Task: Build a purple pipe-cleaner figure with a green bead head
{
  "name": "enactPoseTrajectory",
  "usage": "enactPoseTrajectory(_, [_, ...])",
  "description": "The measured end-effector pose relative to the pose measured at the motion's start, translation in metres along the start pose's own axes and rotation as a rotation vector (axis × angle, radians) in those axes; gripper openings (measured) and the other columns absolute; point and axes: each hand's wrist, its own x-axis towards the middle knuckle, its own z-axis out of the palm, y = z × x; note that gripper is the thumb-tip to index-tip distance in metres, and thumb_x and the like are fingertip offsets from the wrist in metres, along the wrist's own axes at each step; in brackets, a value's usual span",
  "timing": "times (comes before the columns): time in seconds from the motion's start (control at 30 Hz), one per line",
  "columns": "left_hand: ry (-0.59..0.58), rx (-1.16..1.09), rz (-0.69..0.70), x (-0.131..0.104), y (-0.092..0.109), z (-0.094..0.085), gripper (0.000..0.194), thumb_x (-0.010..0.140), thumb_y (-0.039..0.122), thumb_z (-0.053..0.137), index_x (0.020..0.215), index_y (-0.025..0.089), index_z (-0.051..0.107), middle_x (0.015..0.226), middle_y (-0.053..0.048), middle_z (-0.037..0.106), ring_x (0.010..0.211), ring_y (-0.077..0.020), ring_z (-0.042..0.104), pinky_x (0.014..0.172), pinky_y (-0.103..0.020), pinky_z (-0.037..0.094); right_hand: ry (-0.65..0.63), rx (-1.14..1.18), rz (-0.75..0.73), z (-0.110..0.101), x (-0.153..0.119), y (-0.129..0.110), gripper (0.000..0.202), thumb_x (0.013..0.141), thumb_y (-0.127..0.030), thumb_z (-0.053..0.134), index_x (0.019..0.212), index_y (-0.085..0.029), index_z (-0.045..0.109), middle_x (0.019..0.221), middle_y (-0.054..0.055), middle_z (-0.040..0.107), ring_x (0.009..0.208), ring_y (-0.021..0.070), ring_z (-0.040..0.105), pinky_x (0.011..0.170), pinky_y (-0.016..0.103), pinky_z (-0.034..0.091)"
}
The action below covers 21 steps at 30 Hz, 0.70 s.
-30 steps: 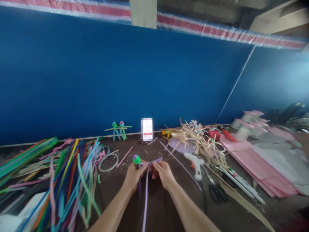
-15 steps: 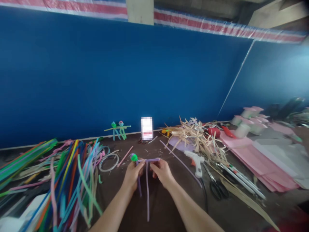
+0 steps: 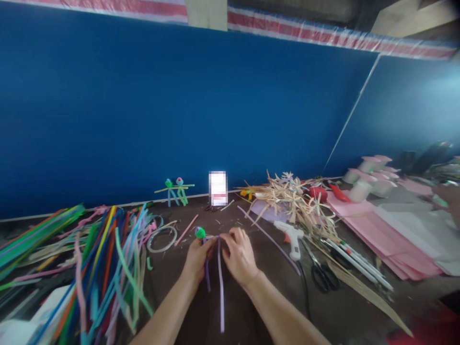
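Near the middle of the dark table, my left hand [image 3: 197,256] pinches a purple pipe-cleaner piece just below its green ball top [image 3: 200,233]. One purple leg [image 3: 207,280] hangs under that hand. A long lilac pipe cleaner [image 3: 221,297] runs down from between the fingertips toward me. My right hand [image 3: 240,254] is closed at the upper end of this lilac strip, its fingers bent over the tip. The two hands nearly touch at the fingertips. Two small pipe-cleaner figures [image 3: 169,190] stand against the blue wall.
Many coloured pipe cleaners [image 3: 104,258] cover the left side. At the right lie a white glue gun [image 3: 294,239], black-handled scissors [image 3: 324,278], dried straw strips [image 3: 287,196] and pink sheets [image 3: 377,239]. A bright pixelated panel [image 3: 218,188] stands at the back.
My right hand has turned and moved its fingers inward to the lilac strip's top. The purple length that stretched sideways to it no longer shows. My left hand has barely moved.
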Motion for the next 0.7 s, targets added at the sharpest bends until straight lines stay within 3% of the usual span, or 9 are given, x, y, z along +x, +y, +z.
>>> enactPoseTrajectory(0.2, [-0.023, 0.059, 0.017, -0.001, -0.001, -0.001, 0.028, 0.056, 0.033, 0.069, 0.061, 0.013, 0.052, 0.04, 0.01, 0.035, 0.035, -0.0027, 0.028, 0.037, -0.016, 0.02, -0.006, 0.012, -0.001, -0.002, -0.002, 0.003, 0.02, 0.075, -0.019, 0.054, 0.095, -0.021, 0.059, 0.088, 0.005, 0.05, 0.083, 0.02, 0.046, 0.074, 0.033, 0.037])
enactPoseTrajectory(0.57, [-0.037, 0.31, 0.179, -0.007, 0.007, 0.0, 0.026, 0.059, 0.037, 0.067, 0.063, 0.012, 0.058, 0.041, 0.007, 0.04, 0.039, -0.0062, 0.033, 0.041, -0.019, 0.024, 0.062, 0.177, 0.081, 0.003, -0.001, 0.007, 0.012, 0.076, -0.014, 0.053, 0.08, -0.019, 0.063, 0.081, 0.004, 0.057, 0.081, 0.0181, 0.05, 0.08, 0.033, 0.037])
enactPoseTrajectory(0.7, [-0.013, 0.394, 0.244, -0.008, 0.009, 0.001, 0.024, 0.059, 0.036, 0.066, 0.064, 0.014, 0.061, 0.047, 0.003, 0.049, 0.044, -0.0102, 0.041, 0.044, -0.02, 0.031, 0.076, 0.241, 0.13, 0.004, 0.0, 0.009, 0.012, 0.076, -0.013, 0.051, 0.072, -0.018, 0.061, 0.075, 0.004, 0.056, 0.075, 0.0172, 0.05, 0.073, 0.03, 0.039])
